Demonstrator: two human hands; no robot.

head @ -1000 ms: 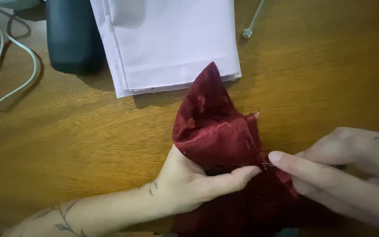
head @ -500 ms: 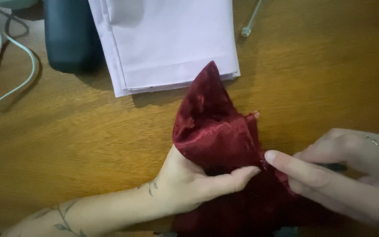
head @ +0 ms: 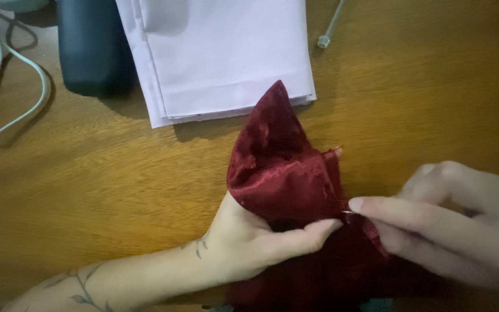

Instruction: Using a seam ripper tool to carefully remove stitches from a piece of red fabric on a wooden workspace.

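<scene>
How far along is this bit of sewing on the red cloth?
Done: the dark red satin cloth is folded into a point, with its edges brought together. In hand: the left hand holds the fold from beneath, while the right hand pinches what looks like a needle at the frayed edge. Left: how much seam remains cannot be told; the folded white fabric lies untouched on the wooden table.

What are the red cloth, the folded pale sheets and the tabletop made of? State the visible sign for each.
Red cloth: likely satin, glossy highlights, fraying edge.
Pale sheets: matte woven fabric or paper; crisp flat folds, hard to tell.
Tabletop: wood or wood-look laminate, streaky grain with soft sheen.
</scene>
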